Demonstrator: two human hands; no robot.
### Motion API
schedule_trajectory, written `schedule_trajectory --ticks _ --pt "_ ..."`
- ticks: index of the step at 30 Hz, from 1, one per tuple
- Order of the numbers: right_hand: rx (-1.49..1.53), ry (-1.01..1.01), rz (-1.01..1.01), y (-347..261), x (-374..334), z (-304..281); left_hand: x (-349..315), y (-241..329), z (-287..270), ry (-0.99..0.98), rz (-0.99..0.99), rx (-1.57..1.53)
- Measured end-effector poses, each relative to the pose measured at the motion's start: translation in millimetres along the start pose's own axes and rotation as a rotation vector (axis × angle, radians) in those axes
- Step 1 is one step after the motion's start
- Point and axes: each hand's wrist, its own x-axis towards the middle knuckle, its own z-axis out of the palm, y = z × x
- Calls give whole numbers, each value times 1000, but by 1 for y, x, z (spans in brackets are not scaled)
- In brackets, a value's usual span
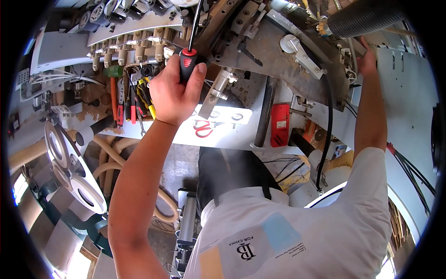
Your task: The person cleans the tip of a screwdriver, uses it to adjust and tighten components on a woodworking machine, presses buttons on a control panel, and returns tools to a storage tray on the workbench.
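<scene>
red box (280, 124) | white label | centre, on machine shelf

Glossy red-and-black plastic screwdriver handle (188, 63), dull grey metal machine plate (278, 51), ribbed black hose (362, 18), white cloth shirt (325, 232)

White machine shelf (260, 135) with red-handled scissors (203, 129), red box (279, 124).

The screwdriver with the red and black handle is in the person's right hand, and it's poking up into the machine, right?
Not quite. The head view shows the left hand gripping the screwdriver by its red and black handle. The right hand is up on the machine at the far side. The rest is right: the shaft does point up into the machine.
</scene>
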Motion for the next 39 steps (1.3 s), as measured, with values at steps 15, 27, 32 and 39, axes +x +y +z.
schedule_trajectory --ticks 15,27,32,39 --pt "14 65 8 -2 -8 7 1 2 1 13 6 -9" --pt "-206 -130 -193 7 -1 -6 0 1 0 11 -2 -17" --pt "-149 -51 -144 6 -11 2 0 1 1 19 14 -10" --pt "-172 -57 -161 5 -5 -1 0 1 1 13 11 -1"
